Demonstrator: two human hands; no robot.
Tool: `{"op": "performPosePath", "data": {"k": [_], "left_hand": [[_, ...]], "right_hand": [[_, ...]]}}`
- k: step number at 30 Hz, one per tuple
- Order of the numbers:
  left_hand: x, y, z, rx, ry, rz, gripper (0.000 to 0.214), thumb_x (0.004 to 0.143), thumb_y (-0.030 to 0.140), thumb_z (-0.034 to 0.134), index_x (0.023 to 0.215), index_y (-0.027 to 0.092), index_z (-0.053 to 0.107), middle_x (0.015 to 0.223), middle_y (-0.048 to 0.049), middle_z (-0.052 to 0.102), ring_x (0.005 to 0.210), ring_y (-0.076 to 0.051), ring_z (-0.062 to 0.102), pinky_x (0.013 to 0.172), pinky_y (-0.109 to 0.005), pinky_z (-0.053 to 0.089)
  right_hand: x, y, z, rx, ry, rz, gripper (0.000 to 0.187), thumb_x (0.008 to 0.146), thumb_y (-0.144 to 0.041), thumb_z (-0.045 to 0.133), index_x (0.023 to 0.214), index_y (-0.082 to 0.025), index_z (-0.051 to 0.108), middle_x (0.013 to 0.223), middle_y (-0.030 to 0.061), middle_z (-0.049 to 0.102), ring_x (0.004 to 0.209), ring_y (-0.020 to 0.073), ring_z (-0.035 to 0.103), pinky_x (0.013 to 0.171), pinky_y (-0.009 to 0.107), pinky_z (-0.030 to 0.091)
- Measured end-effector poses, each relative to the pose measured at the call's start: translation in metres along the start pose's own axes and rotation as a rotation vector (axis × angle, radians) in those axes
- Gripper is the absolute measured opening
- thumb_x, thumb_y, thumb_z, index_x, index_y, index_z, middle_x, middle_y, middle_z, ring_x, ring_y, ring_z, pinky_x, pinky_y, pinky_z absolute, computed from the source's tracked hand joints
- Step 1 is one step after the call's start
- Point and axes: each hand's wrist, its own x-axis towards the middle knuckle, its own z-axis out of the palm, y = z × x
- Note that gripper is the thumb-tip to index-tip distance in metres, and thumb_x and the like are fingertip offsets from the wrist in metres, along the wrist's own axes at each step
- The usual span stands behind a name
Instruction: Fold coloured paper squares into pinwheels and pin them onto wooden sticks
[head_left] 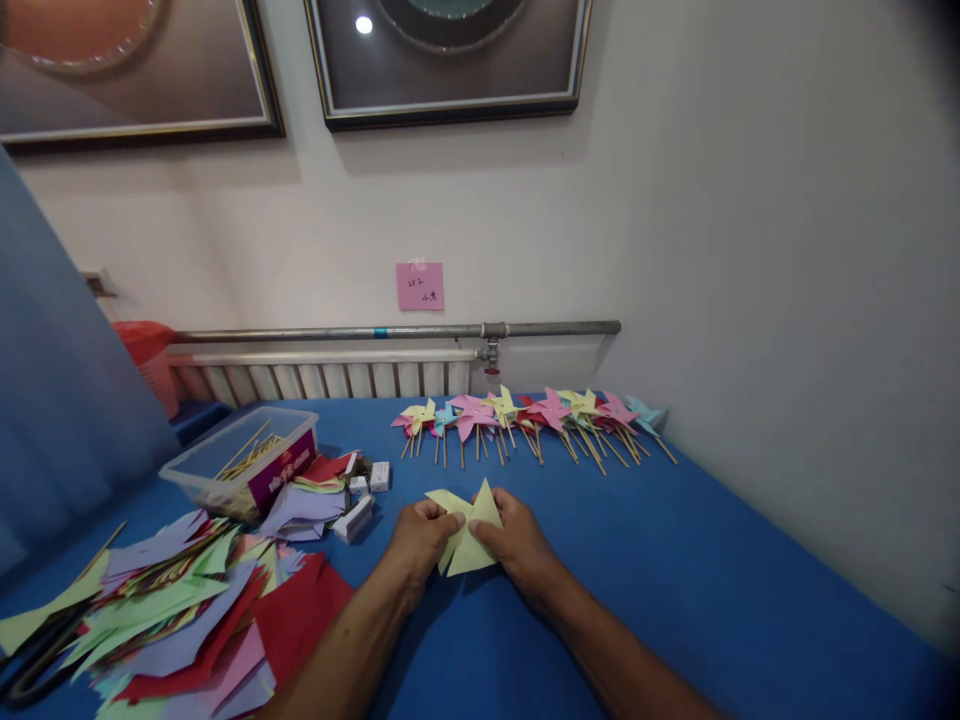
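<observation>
Pale yellow pinwheel paper (466,550), cut into pointed flaps, is held up just over the blue table between both hands. My left hand (426,538) pinches its left side, thumb on top. On the right side, my right hand (517,535) grips the same paper with the thumb pressed on a flap and the fingers behind it. Some of the fingers are hidden behind the paper. Finished paper pinwheels (551,408) on wooden sticks lie in a row at the table's far edge, beyond my hands.
A clear plastic box (240,450) with thin sticks stands at the left. Small white boxes (354,519) sit beside it. Cut coloured paper (187,610) is heaped at front left, partly over black-handled scissors (37,665). A wall borders the blue table (675,580) on the right.
</observation>
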Motion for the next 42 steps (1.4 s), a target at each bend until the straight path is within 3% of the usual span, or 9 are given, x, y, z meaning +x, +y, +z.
{"op": "performPosePath", "data": {"k": [12, 22, 27, 36, 38, 40, 42], "left_hand": [[0.002, -0.003, -0.001, -0.037, -0.04, -0.015, 0.032, 0.05, 0.029, 0.086, 0.06, 0.016, 0.059, 0.052, -0.0011, 0.063, 0.045, -0.012, 0.055, 0.048, -0.024, 0.042], [-0.004, 0.003, 0.002, -0.073, -0.076, -0.043, 0.03, 0.052, 0.03, 0.085, 0.068, 0.012, 0.066, 0.056, -0.004, 0.067, 0.048, -0.015, 0.059, 0.05, -0.026, 0.045], [-0.001, 0.0, 0.0, -0.034, -0.028, -0.028, 0.028, 0.053, 0.028, 0.084, 0.065, 0.014, 0.063, 0.054, -0.003, 0.066, 0.047, -0.015, 0.058, 0.049, -0.026, 0.045], [-0.003, 0.001, 0.0, -0.038, -0.109, -0.039, 0.024, 0.057, 0.027, 0.082, 0.067, 0.013, 0.066, 0.057, -0.005, 0.067, 0.051, -0.017, 0.061, 0.052, -0.026, 0.047], [-0.003, 0.002, 0.001, -0.054, -0.102, -0.041, 0.022, 0.058, 0.026, 0.081, 0.066, 0.013, 0.066, 0.055, -0.0046, 0.067, 0.05, -0.017, 0.061, 0.053, -0.027, 0.047], [-0.002, 0.003, 0.001, -0.087, -0.064, -0.039, 0.021, 0.059, 0.025, 0.08, 0.066, 0.014, 0.064, 0.055, -0.0044, 0.067, 0.049, -0.017, 0.061, 0.053, -0.027, 0.047], [0.0, 0.005, -0.001, -0.123, 0.0, -0.036, 0.021, 0.059, 0.025, 0.08, 0.066, 0.015, 0.063, 0.055, -0.0044, 0.067, 0.048, -0.016, 0.06, 0.052, -0.027, 0.046]], "right_hand": [[-0.001, 0.0, 0.001, 0.003, -0.003, -0.002, 0.032, 0.063, -0.033, 0.071, 0.09, -0.02, 0.059, 0.069, -0.0036, 0.06, 0.061, 0.0149, 0.055, 0.057, 0.026, 0.043], [0.01, 0.017, -0.002, -0.023, 0.018, 0.011, 0.037, 0.058, -0.029, 0.066, 0.093, -0.021, 0.058, 0.069, -0.0039, 0.06, 0.059, 0.0148, 0.054, 0.056, 0.026, 0.043], [0.008, 0.012, -0.001, 0.009, 0.005, 0.023, 0.036, 0.057, -0.031, 0.067, 0.091, -0.021, 0.057, 0.07, -0.0037, 0.06, 0.061, 0.0148, 0.054, 0.057, 0.026, 0.044], [0.003, 0.006, -0.001, -0.039, 0.004, -0.003, 0.034, 0.061, -0.031, 0.068, 0.092, -0.02, 0.056, 0.069, -0.0044, 0.06, 0.06, 0.0152, 0.056, 0.055, 0.026, 0.044], [0.0, 0.001, -0.001, -0.087, -0.003, -0.039, 0.034, 0.068, -0.03, 0.066, 0.098, -0.02, 0.056, 0.078, -0.0001, 0.066, 0.068, 0.0189, 0.063, 0.061, 0.03, 0.05], [-0.006, -0.005, -0.002, -0.192, 0.021, -0.136, 0.036, 0.077, -0.029, 0.061, 0.111, -0.02, 0.056, 0.098, 0.0071, 0.071, 0.088, 0.024, 0.069, 0.078, 0.038, 0.055], [-0.012, -0.011, -0.003, -0.404, 0.083, -0.33, 0.039, 0.081, -0.022, 0.055, 0.12, -0.022, 0.056, 0.123, 0.0109, 0.066, 0.115, 0.0264, 0.063, 0.1, 0.046, 0.049]]}}
